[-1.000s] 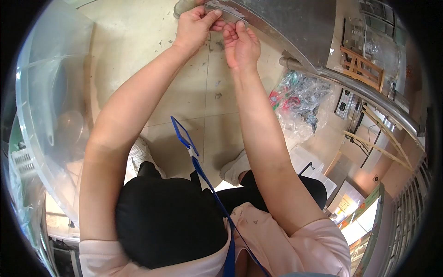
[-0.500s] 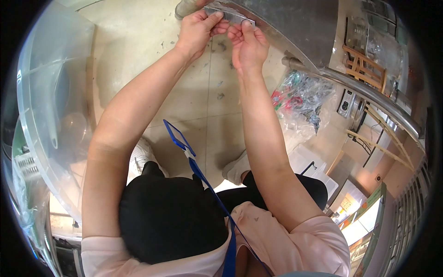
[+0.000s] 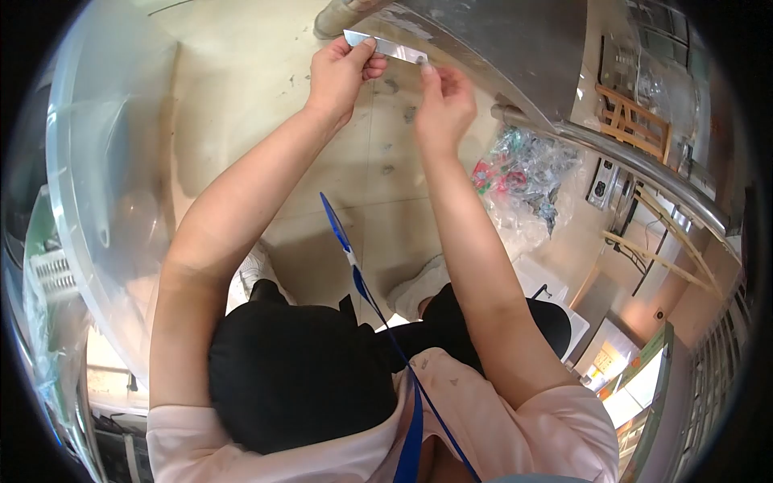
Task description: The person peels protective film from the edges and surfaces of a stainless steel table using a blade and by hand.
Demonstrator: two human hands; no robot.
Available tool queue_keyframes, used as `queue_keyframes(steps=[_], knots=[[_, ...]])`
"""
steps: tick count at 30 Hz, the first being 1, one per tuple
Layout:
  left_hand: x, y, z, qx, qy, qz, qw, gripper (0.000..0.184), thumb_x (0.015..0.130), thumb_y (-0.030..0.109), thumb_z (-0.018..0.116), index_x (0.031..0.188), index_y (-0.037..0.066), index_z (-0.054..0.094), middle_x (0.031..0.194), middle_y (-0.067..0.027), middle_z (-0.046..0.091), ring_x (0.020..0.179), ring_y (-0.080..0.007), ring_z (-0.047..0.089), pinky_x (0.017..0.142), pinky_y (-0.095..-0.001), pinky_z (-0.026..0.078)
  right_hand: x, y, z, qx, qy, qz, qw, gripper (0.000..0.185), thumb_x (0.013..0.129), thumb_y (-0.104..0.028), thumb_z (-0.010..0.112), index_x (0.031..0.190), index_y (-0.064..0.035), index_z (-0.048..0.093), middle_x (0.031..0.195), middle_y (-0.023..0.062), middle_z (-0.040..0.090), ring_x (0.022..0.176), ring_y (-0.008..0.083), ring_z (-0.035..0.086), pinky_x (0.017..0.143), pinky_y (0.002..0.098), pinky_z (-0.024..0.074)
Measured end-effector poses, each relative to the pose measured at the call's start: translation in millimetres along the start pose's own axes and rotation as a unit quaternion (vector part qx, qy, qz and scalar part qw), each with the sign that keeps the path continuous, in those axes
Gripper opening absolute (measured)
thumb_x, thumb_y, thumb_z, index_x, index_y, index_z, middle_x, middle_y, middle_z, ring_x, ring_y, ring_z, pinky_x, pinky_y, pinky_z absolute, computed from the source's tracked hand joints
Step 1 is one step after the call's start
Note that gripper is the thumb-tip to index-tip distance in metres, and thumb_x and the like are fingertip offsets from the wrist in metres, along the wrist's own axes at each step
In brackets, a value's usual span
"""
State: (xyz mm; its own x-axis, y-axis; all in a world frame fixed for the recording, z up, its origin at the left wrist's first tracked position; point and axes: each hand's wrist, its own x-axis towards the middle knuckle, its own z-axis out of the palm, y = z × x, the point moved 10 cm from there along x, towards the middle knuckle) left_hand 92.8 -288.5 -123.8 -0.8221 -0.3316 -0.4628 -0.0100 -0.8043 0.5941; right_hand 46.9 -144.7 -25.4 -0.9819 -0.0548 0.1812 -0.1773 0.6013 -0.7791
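Grips metal strip (image 3: pixel 388 48) near left end with left hand (image 3: pixel 336 76), between thumb and fingers. Pinches right end with thumb and fingers of right hand (image 3: pixel 445 103). Suspends strip above floor (image 3: pixel 322 173), near edge of grey table (image 3: pixel 523 56). Shows plastic bag (image 3: pixel 525 181) right of right forearm (image 3: pixel 463 217).

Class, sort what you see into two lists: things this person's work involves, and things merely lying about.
Work in hand:
- thin shiny strip
- left hand
- right hand
- dark panel, probably

Lying about, apparently:
- clear bag of scraps
- translucent bin
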Motion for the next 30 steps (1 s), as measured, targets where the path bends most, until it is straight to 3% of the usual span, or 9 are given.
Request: queue_keyframes(steps=[3, 10, 14, 15, 17, 20, 23, 26, 30], knots=[[-0.9, 0.9, -3.7, -0.047, -0.007, -0.052, 0.998, 0.011, 0.084, 0.01, 0.049, 0.084, -0.001, 0.051, 0.073, -0.0068, 0.056, 0.063, -0.011, 0.054, 0.057, -0.021, 0.047, -28.4, -86.5, 2.3, -0.168, 0.021, -0.412, 0.895, 0.013, 0.071, -0.008, 0.061, 0.083, -0.0047, 0.057, 0.078, 0.0074, 0.056, 0.075, 0.0218, 0.053, 0.065, 0.0335, 0.0432], [-12.1, -12.3, 20.8, -0.207, -0.073, -0.18, 0.959, 0.012, 0.084, 0.011, 0.049, 0.082, 0.0, 0.049, 0.073, -0.0074, 0.054, 0.062, -0.0116, 0.053, 0.054, -0.0196, 0.046, -24.1, -128.3, 28.8, -0.26, -0.153, -0.662, 0.686, 0.022, 0.06, -0.013, 0.053, 0.081, -0.0093, 0.058, 0.084, 0.0001, 0.055, 0.08, 0.0177, 0.051, 0.063, 0.0298, 0.0403], [-1.7, 1.4, -20.3, 0.019, 0.085, -0.046, 0.995, 0.015, 0.083, 0.015, 0.053, 0.083, 0.0, 0.053, 0.074, -0.0068, 0.055, 0.066, -0.0139, 0.054, 0.057, -0.0228, 0.046, -31.7, -149.1, 46.6, -0.304, -0.259, -0.703, 0.588, 0.028, 0.06, -0.009, 0.058, 0.088, -0.0085, 0.058, 0.082, 0.0018, 0.054, 0.077, 0.019, 0.051, 0.065, 0.0296, 0.0419], [-2.0, 29.8, -25.2, 0.132, 0.103, 0.102, 0.981, 0.015, 0.082, 0.015, 0.054, 0.084, 0.001, 0.054, 0.074, -0.0072, 0.055, 0.067, -0.0149, 0.055, 0.058, -0.0242, 0.046, -35.4, -156.6, 50.2, -0.306, -0.268, -0.712, 0.572, 0.026, 0.061, -0.009, 0.059, 0.087, -0.0089, 0.059, 0.08, 0.0015, 0.054, 0.075, 0.018, 0.051, 0.063, 0.0287, 0.0424], [-27.0, 73.7, -12.9, 0.343, 0.125, 0.377, 0.851, 0.015, 0.081, 0.016, 0.056, 0.087, 0.001, 0.057, 0.075, -0.008, 0.056, 0.069, -0.0169, 0.056, 0.061, -0.0269, 0.046, -41.1, -165.7, 56.4, -0.312, -0.287, -0.725, 0.542, 0.023, 0.063, -0.009, 0.061, 0.086, -0.0097, 0.06, 0.077, 0.0008, 0.055, 0.071, 0.0161, 0.053, 0.061, 0.0268, 0.0434], [-48.8, 99.2, 9.3, 0.29, 0.122, 0.434, 0.844, 0.01, 0.078, 0.012, 0.051, 0.075, 0.003, 0.055, 0.07, -0.016, 0.054, 0.066, -0.0337, 0.053, 0.058, -0.0387, 0.042, -47.5, -182.7, 61.5, -0.281, -0.33, -0.734, 0.523, 0.018, 0.063, -0.012, 0.053, 0.076, -0.0009, 0.054, 0.066, 0.008, 0.044, 0.059, 0.0219, 0.047, 0.051, 0.03, 0.0403], [-42.4, 99.4, 19.2, 0.33, 0.087, 0.457, 0.821, 0.01, 0.077, 0.011, 0.05, 0.077, 0.002, 0.056, 0.071, -0.0172, 0.055, 0.068, -0.0343, 0.054, 0.059, -0.0377, 0.043, -42.2, -186.5, 59.2, -0.235, -0.319, -0.761, 0.515, 0.016, 0.064, -0.016, 0.051, 0.073, -0.0029, 0.051, 0.064, 0.0063, 0.04, 0.057, 0.0205, 0.044, 0.051, 0.0297, 0.0387], [-27.3, 78.5, 13.0, 0.392, 0.088, 0.442, 0.802, 0.014, 0.078, 0.014, 0.059, 0.089, 0.004, 0.059, 0.076, -0.0079, 0.057, 0.071, -0.0184, 0.056, 0.064, -0.028, 0.046, -38.4, -182.6, 55.4, -0.219, -0.292, -0.781, 0.507, 0.017, 0.063, -0.014, 0.051, 0.075, -0.0031, 0.053, 0.065, 0.0065, 0.042, 0.058, 0.0202, 0.045, 0.051, 0.0292, 0.0391], [-31.7, 87.4, 19.5, 0.471, 0.097, 0.451, 0.752, 0.013, 0.077, 0.013, 0.059, 0.085, 0.003, 0.059, 0.075, -0.0064, 0.058, 0.068, -0.0181, 0.056, 0.061, -0.0278, 0.045, -33.8, -183.0, 55.9, -0.185, -0.282, -0.781, 0.526, 0.019, 0.062, -0.014, 0.051, 0.078, -0.0032, 0.054, 0.066, 0.0061, 0.044, 0.059, 0.0193, 0.046, 0.051, 0.0288, 0.0391]])
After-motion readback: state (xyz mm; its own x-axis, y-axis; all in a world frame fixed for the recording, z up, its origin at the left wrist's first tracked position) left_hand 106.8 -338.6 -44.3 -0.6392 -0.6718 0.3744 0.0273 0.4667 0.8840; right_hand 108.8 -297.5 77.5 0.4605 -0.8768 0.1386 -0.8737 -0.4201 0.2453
